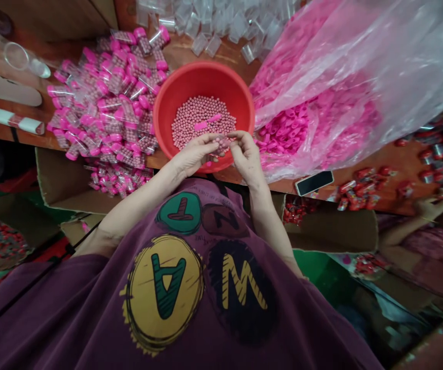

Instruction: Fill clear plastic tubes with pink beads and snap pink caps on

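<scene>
Pinching hands (195,155) (247,155) on clear tube (221,144)

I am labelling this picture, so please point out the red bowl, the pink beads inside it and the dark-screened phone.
Red bowl (210,81): head view, on its inner far wall.
Pink beads (202,109): head view, upper middle of the pile.
Phone (314,183): head view, middle of its dark screen.
</scene>
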`<action>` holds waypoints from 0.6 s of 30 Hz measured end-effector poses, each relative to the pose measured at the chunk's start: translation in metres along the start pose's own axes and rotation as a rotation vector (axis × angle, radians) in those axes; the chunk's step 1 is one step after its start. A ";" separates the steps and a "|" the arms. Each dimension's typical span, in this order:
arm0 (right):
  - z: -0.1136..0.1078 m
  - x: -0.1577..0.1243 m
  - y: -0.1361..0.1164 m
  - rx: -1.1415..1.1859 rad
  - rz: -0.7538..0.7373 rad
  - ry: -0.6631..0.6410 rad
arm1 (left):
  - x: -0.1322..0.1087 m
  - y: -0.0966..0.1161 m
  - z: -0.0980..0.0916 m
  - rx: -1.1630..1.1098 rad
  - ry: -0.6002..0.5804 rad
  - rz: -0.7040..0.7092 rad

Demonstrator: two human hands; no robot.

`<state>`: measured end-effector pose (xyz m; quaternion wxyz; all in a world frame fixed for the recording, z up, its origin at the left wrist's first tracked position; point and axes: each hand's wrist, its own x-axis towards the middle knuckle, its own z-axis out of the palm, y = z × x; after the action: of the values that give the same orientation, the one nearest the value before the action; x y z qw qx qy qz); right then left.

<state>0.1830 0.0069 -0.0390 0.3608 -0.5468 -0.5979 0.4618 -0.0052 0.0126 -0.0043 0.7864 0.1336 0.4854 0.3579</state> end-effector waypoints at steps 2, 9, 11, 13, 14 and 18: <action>0.003 0.002 0.003 -0.010 0.007 0.015 | -0.001 0.001 -0.004 -0.011 0.027 0.017; 0.024 0.050 0.052 -0.238 0.052 -0.036 | -0.018 -0.002 -0.038 -0.042 0.204 0.046; 0.046 0.076 0.064 -0.353 -0.019 -0.107 | -0.027 -0.004 -0.047 -0.085 0.235 0.076; 0.070 0.103 0.070 -0.461 -0.075 -0.186 | -0.037 -0.005 -0.055 -0.128 0.268 0.086; 0.082 0.116 0.070 -0.510 -0.093 -0.227 | -0.042 -0.005 -0.058 -0.147 0.284 0.087; 0.109 0.156 0.071 -0.635 -0.192 -0.443 | -0.055 -0.004 -0.066 -0.187 0.342 0.097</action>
<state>0.0818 0.1423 -0.1513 0.0776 -0.4601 -0.8226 0.3249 -0.0754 -0.0373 -0.0023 0.6833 0.0205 0.5697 0.4561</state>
